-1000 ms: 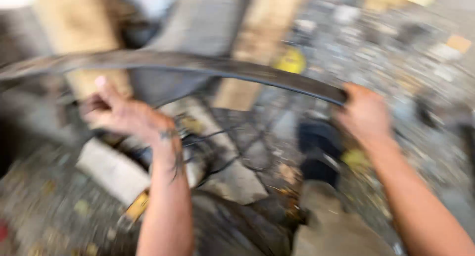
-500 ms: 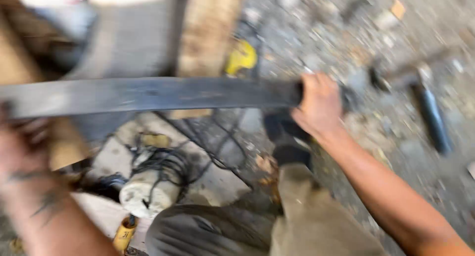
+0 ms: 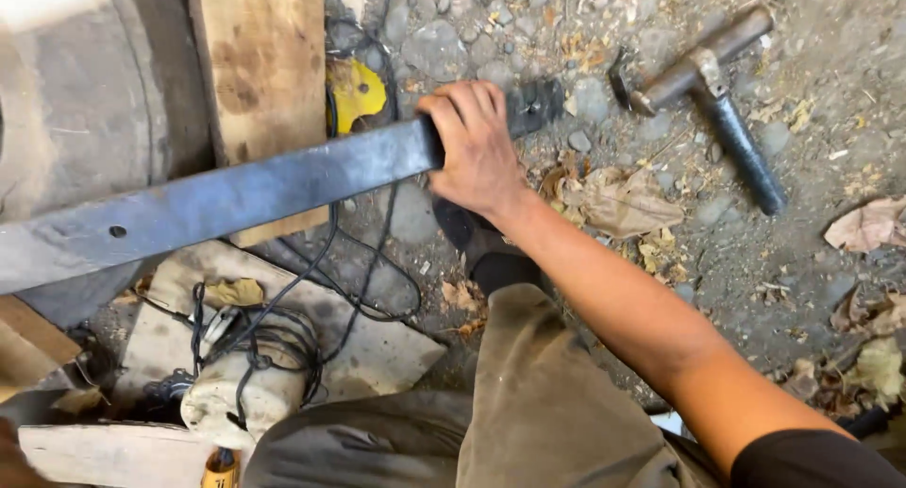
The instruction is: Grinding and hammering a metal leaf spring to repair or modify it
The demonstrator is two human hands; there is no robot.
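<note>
Now my right hand [image 3: 479,148] is clamped over the long flat dark steel bar [image 3: 226,200] near its right end, bar running down-left across frame centre; left hand out of view.

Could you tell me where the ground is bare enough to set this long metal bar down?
Barest is the gravel between the hammer and the dry leaves at right. The right hand grips the metal bar. Crowded at left: wooden plank, tangled black cables and scrap slabs.
</note>
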